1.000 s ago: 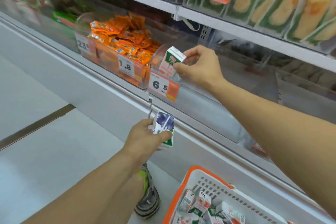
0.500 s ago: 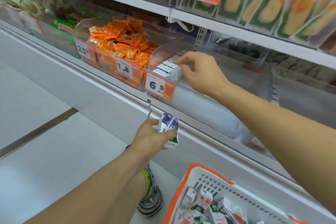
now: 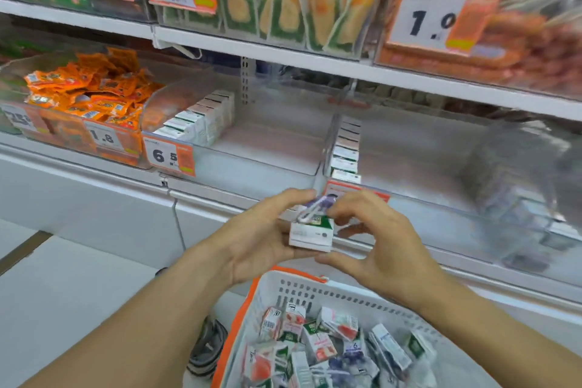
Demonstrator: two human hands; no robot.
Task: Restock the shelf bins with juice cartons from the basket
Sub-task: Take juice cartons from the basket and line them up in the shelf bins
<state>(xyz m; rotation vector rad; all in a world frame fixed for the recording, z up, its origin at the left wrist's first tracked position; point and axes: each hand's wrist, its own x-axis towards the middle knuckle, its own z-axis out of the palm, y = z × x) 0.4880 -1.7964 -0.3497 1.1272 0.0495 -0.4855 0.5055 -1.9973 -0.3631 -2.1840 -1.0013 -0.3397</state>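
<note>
Shelf (image 3: 283, 66) runs across the view, clear bins on it. One bin (image 3: 267, 148) holds a row of cartons (image 3: 195, 123) at its left side; the next bin (image 3: 441, 151) has a row of cartons (image 3: 346, 151) along its left wall. White basket (image 3: 315, 290) with orange rim sits low, loose juice cartons (image 3: 318, 343) piled in it. Above the basket, in front of the shelf edge, left hand (image 3: 252, 239) grips a small carton (image 3: 311, 230) from the left. Right hand (image 3: 381, 246) pinches its top, thumb under it.
</note>
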